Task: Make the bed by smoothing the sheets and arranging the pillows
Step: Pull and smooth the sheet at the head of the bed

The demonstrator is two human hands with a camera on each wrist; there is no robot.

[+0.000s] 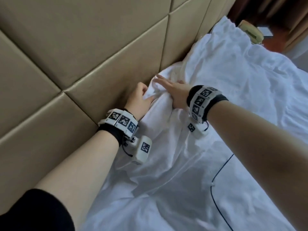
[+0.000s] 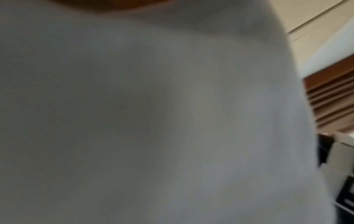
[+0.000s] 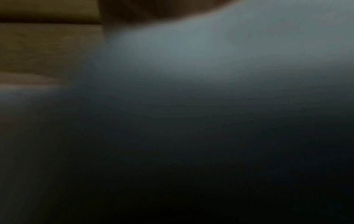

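A wrinkled white sheet [image 1: 175,164] covers the bed along the beige padded headboard [image 1: 75,55]. My left hand [image 1: 140,99] is at the sheet's top edge next to the headboard, fingers curled round a fold of the fabric. My right hand [image 1: 173,92] lies flat on the sheet just right of it, fingers straight and spread, pressing the cloth down. A white pillow [image 1: 233,52] lies further along the headboard. White fabric [image 2: 153,121] fills the left wrist view; the right wrist view is dark and blurred against the sheet [image 3: 210,53].
A black cable [image 1: 216,180] runs across the sheet at the lower right. Beyond the pillow stands a bedside table with a beige telephone [image 1: 251,32]. Brown curtains [image 1: 283,17] hang at the far right.
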